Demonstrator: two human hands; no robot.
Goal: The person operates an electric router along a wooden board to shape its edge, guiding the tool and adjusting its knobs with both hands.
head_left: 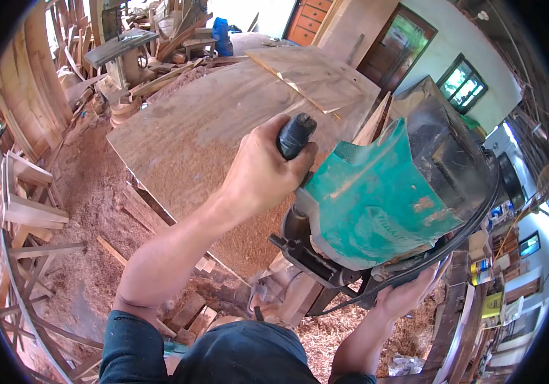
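A large teal and black power tool is raised in front of my chest, with worn paint, faint lettering on its side and a black cord along its right edge. My left hand is wrapped round its black, tape-covered grip. Low on the right, my right hand supports the tool from beneath and behind, its fingers partly hidden by the body and cord. A dark metal bracket sticks out from the tool's lower side. The working underside faces away from me.
A wide wooden board, dusted with sawdust, lies ahead, with a thinner panel on it. Shavings cover the floor. Stacked timber and a wooden frame stand at left; a cluttered bench runs along the right.
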